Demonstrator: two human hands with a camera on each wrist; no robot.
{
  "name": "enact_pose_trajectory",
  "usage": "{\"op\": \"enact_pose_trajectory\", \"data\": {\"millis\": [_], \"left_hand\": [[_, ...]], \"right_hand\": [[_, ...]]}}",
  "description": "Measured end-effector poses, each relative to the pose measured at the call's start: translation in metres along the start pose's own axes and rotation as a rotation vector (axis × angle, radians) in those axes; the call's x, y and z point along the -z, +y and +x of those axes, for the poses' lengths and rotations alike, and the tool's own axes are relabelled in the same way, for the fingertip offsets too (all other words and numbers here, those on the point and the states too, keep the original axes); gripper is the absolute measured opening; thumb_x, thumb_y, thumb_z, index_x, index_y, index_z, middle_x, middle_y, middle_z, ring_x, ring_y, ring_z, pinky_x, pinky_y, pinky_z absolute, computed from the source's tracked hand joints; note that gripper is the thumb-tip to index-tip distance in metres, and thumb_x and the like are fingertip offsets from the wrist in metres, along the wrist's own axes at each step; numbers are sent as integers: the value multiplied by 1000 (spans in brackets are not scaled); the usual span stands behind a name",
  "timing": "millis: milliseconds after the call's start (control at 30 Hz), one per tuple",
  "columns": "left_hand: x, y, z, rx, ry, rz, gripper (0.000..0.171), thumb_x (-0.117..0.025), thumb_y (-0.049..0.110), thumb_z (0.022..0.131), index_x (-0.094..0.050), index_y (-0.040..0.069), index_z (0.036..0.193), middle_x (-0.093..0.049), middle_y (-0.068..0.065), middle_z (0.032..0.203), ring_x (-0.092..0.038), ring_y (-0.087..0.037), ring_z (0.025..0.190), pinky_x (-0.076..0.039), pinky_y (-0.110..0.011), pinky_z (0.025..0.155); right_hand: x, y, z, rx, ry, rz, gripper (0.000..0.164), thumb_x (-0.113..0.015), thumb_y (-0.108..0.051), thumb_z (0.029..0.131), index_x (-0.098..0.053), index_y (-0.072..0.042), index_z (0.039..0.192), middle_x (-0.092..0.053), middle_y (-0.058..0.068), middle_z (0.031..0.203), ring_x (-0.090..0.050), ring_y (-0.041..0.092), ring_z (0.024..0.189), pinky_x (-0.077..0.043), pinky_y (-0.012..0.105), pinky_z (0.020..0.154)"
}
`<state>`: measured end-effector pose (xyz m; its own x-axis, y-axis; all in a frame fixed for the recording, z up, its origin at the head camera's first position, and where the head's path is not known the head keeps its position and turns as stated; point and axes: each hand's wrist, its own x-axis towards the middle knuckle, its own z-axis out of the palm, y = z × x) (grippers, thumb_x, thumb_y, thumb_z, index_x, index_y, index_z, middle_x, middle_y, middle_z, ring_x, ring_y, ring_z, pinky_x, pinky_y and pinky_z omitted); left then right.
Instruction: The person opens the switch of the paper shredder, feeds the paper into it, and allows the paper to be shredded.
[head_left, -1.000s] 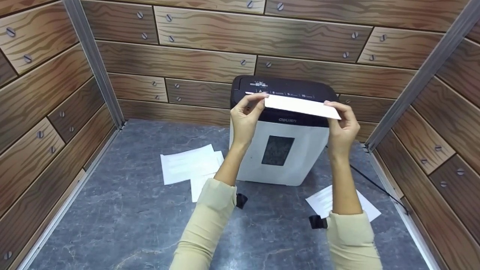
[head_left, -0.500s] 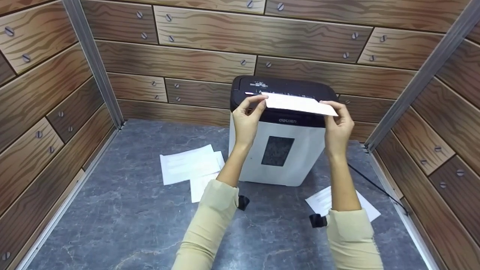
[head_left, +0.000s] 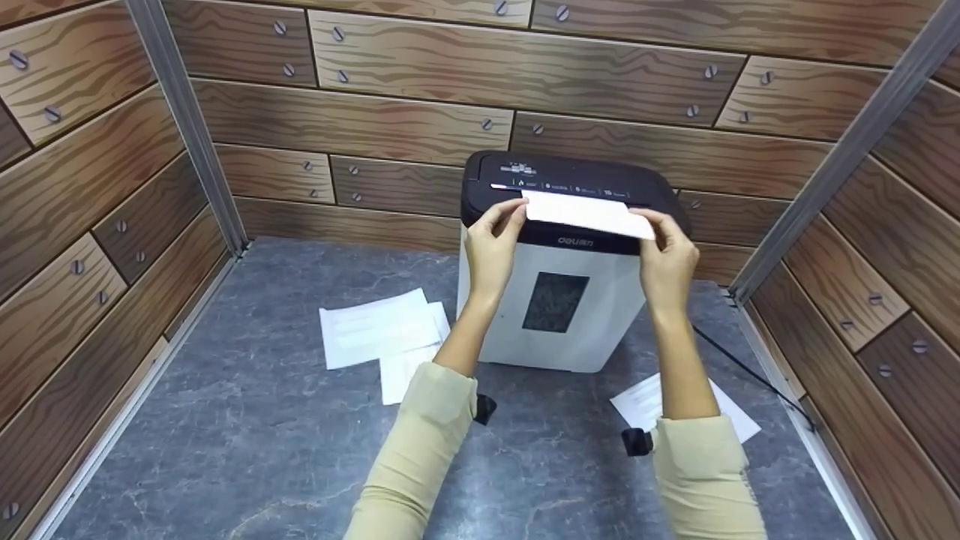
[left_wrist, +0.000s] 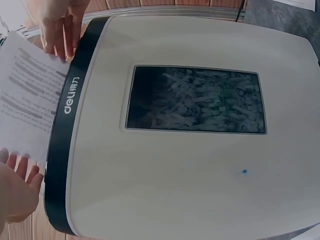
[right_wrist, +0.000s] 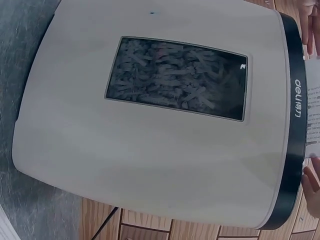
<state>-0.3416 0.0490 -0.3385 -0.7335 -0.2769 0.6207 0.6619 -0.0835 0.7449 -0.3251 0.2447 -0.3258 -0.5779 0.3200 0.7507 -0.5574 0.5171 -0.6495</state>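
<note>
- Pinching one end of a paper sheet [head_left: 585, 214] with the left hand [head_left: 491, 251], clamped right on the left edge.
- Gripping the other end with the right hand [head_left: 667, 259], clamped there too, at the right edge.
- Holding the sheet stretched between both hands, over the front of the shredder [head_left: 502, 307]; hard to tell whether touching.
- Showing printed lines underneath, caught from the left wrist, with grey bars over several.
- Directly under the sheet, between the hands: a dark top [head_left: 592, 174] and, on its front band, white lettering [head_left: 575, 241].
- Lower, between the forearms: a dark window [head_left: 556, 301], with shredded strips [left_wrist: 215, 102] behind it.
- Back from each hand: pale sleeves [head_left: 420, 450], with a small black device [head_left: 486, 409] by each cuff.
- Out left and below the left hand: overlapping loose papers [head_left: 375, 330], flat on grey marbled ground [head_left: 247, 435].
- Below the right hand, partly behind the forearm: another paper [head_left: 637, 401], near a black cord [head_left: 739, 367].
- Beyond both hands: a wood-patterned wall [head_left: 375, 120].
</note>
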Motion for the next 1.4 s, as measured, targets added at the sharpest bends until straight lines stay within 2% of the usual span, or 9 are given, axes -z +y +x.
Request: {"op": "enact_pose_trajectory", "data": {"millis": [133, 233, 367, 500, 667, 867, 1033, 1267, 1400], "left_hand": [[1, 1, 0, -29, -22, 32, 19, -62, 10, 88, -67, -4, 99, -67, -11, 98, -62, -9, 93, -48, -22, 83], [3, 2, 0, -41, -41, 116, 22, -60, 15, 90, -68, -1, 103, -65, -12, 105, -58, -10, 102, -44, -21, 89], [4, 2, 0, -55, -60, 257, 26, -59, 22, 91, -68, 3, 107, -64, -9, 110, -51, -14, 114, -31, -26, 102], [4, 1, 1, -98, -79, 322, 25, -59, 19, 91, -67, 2, 107, -66, -6, 106, -48, -20, 118, -19, -31, 108], [6, 0, 1, -120, -97, 375, 25, -59, 18, 90, -67, 2, 109, -65, -6, 108, -47, -21, 119, -17, -34, 109], [8, -2, 1, -142, -120, 447, 29, -60, 20, 90, -65, 3, 113, -63, -5, 113, -45, -22, 121, -14, -34, 110], [10, -9, 0, -188, -128, 569, 32, -64, 16, 86, -63, 4, 117, -61, -5, 117, -43, -22, 122, -14, -38, 110], [17, -21, -1, -239, -150, 704, 36, -70, 11, 81, -62, 5, 117, -54, -9, 127, -34, -25, 129, -10, -37, 110], [20, -28, -2, -300, -161, 736, 34, -71, 14, 81, -65, 6, 113, -55, -8, 125, -34, -24, 128, -11, -38, 110]], "right_hand": [[0, 9, 4, 36, 9, -70, 14, -60, -1, 86, -72, -5, 93, -68, 5, 82, -49, 4, 59, -39, 15, 60], [-1, 10, 5, 47, -2, -75, 14, -60, -2, 87, -72, -5, 94, -68, 6, 84, -51, 4, 61, -40, 15, 62], [-1, 11, 6, 49, -27, -93, 14, -61, -3, 87, -71, -4, 96, -68, 6, 95, -58, 5, 80, -44, 17, 74], [1, 11, 5, 59, -57, -151, 15, -61, -6, 88, -71, -5, 99, -68, 6, 99, -58, 11, 85, -45, 24, 79], [2, 12, 6, 65, -85, -156, 16, -60, -5, 88, -70, -5, 101, -67, 8, 103, -59, 21, 100, -45, 33, 85], [3, 13, 6, 65, -117, -166, 17, -60, -8, 89, -70, -4, 103, -66, 10, 105, -57, 25, 103, -43, 36, 89], [9, 18, 5, 90, -160, -194, 21, -61, -9, 89, -67, -4, 108, -64, 11, 109, -54, 28, 105, -41, 39, 91], [18, 35, 0, 150, -169, -213, 25, -66, -5, 83, -66, 0, 107, -60, 17, 115, -45, 36, 117, -15, 38, 108], [19, 45, -5, 198, -202, -214, 27, -67, -6, 83, -65, 0, 109, -58, 15, 120, -40, 33, 122, -18, 37, 107]]}}
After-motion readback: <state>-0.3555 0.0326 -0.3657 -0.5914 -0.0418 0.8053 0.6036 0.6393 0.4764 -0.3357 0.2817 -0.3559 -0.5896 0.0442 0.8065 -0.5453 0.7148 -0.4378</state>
